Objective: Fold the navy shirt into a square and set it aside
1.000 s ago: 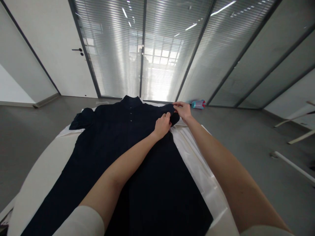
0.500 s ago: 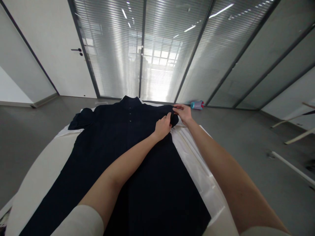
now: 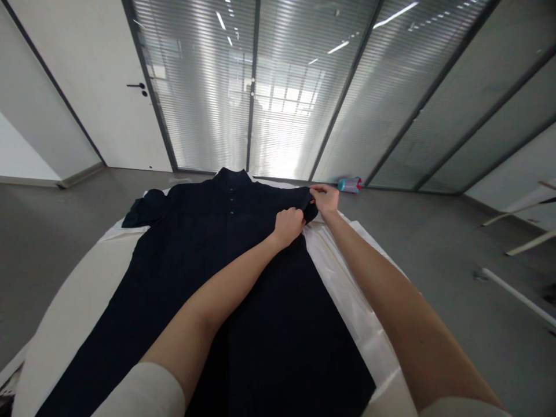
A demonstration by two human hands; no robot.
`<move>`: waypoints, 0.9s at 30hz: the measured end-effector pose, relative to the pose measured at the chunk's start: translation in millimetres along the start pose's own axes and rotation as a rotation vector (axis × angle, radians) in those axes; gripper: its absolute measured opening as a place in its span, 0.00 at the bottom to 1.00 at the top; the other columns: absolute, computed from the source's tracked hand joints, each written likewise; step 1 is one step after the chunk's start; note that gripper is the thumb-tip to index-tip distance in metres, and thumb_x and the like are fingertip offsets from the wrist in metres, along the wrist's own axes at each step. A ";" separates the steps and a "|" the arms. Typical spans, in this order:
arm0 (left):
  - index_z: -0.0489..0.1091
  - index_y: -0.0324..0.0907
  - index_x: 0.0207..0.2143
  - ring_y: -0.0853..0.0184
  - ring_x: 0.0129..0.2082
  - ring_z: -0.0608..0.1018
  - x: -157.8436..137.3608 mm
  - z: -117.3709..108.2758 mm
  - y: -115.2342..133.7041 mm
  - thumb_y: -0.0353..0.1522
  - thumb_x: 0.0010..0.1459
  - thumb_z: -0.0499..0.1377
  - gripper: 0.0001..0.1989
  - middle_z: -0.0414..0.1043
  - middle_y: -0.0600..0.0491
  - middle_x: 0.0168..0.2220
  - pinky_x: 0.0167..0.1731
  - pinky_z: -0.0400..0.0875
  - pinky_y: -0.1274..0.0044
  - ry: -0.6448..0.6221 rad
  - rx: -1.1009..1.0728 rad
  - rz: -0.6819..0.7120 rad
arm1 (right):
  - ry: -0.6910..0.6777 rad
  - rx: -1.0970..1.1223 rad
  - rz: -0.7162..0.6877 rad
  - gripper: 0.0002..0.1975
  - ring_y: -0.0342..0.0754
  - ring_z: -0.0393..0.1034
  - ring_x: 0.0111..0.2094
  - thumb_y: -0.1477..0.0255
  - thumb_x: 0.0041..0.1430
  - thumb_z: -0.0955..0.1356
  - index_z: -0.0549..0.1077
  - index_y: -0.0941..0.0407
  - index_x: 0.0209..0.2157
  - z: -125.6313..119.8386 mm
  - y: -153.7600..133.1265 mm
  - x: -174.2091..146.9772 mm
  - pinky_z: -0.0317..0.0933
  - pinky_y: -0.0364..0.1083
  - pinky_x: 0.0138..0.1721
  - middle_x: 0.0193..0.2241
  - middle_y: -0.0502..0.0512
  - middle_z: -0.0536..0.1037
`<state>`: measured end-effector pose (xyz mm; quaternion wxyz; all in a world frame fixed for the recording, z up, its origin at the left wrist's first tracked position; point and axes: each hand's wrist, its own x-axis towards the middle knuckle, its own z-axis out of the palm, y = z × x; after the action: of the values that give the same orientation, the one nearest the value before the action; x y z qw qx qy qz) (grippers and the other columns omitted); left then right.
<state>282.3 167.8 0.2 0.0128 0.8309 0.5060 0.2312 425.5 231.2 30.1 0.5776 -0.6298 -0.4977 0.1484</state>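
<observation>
A dark navy garment [image 3: 195, 243] with a stand collar and short buttoned placket lies spread over a white-covered surface [image 3: 93, 284]. Its left-hand sleeve is folded on itself near the far edge. At the sleeve on the right, my right hand [image 3: 326, 200] pinches the cloth at the outer edge between thumb and fingers. Just nearer to me, my left hand [image 3: 289, 226] is closed on the same sleeve, its fingertips partly hidden by cloth. White shiny fabric [image 3: 343, 289] shows under the garment along the right side.
Behind the surface stands a glass partition with blinds [image 3: 286, 116], with a white door [image 3: 95, 81] to its left. A blue and red patterned object [image 3: 350, 185] lies on the floor by the glass. Pale wooden legs [image 3: 530, 242] and a white bar [image 3: 519, 295] are at right.
My left fingers have curled down more tightly on the sleeve, where the index finger was raised before. My right hand still pinches the sleeve edge, and the view has shifted slightly.
</observation>
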 end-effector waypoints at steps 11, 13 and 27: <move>0.58 0.42 0.59 0.61 0.42 0.79 -5.3 -4.1 2.5 0.29 0.66 0.53 0.19 0.67 0.44 0.51 0.38 0.72 0.75 0.147 -0.112 -0.009 | -0.008 -0.077 -0.054 0.10 0.44 0.71 0.21 0.75 0.50 0.68 0.80 0.61 0.34 5.9 -12.1 0.7 0.71 0.45 0.26 0.28 0.54 0.78; 0.61 0.41 0.58 0.61 0.41 0.80 -5.2 -3.1 0.7 0.27 0.67 0.50 0.18 0.67 0.44 0.51 0.39 0.73 0.73 0.086 -0.082 -0.003 | -0.011 -0.114 -0.045 0.10 0.45 0.72 0.21 0.76 0.49 0.68 0.80 0.61 0.33 4.3 -13.1 1.8 0.72 0.45 0.27 0.27 0.53 0.78; 0.61 0.42 0.64 0.62 0.47 0.78 -6.1 10.1 -7.9 0.29 0.67 0.51 0.24 0.70 0.46 0.50 0.48 0.71 0.75 0.083 -0.252 -0.055 | -0.171 -0.035 0.102 0.18 0.45 0.74 0.23 0.73 0.49 0.74 0.72 0.57 0.42 -1.3 -4.8 -3.4 0.72 0.44 0.27 0.24 0.48 0.77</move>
<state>277.4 168.6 -13.1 0.1027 0.7982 0.4956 0.3267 422.7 227.0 33.4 0.5135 -0.6494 -0.5151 0.2221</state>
